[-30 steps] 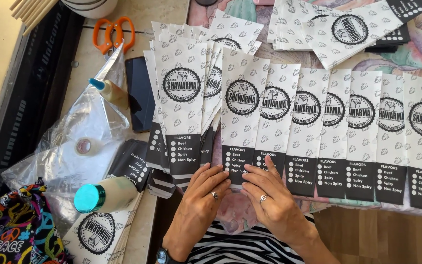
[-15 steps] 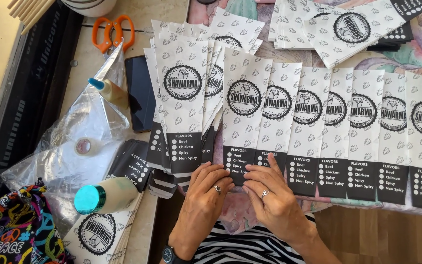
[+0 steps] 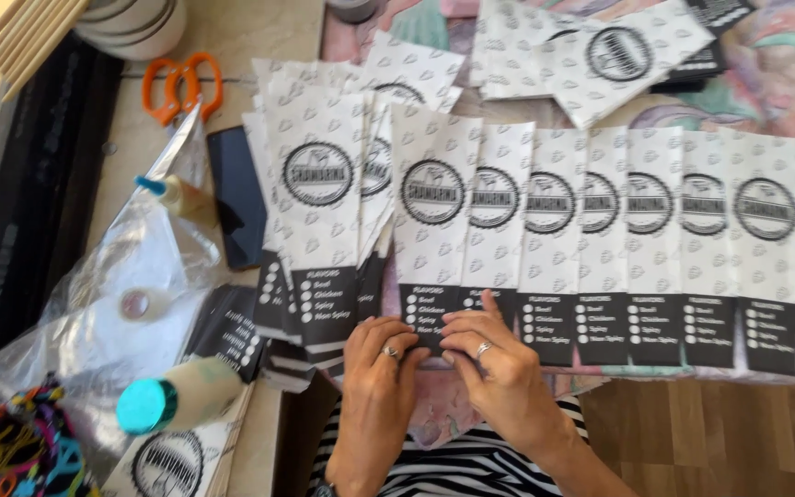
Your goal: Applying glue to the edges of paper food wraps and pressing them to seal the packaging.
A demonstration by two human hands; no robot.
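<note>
A long row of white paper sleeves with black bottoms lies overlapped across the tabletop, and both hands rest on the black bottom edge of the sleeve at the row's left end. The left hand and right hand lie flat, fingers close together, pressing down rather than gripping. To do this well, I judge the fingertips should press evenly along the edge while keeping the overlap with the next sleeve steady. Left of the row a loose fanned stack of sleeves crowds in, its edges touching the row. Further left lie a clear plastic bag, a dark phone, orange scissors, and two glue bottles, well apart from the hands.
</note>
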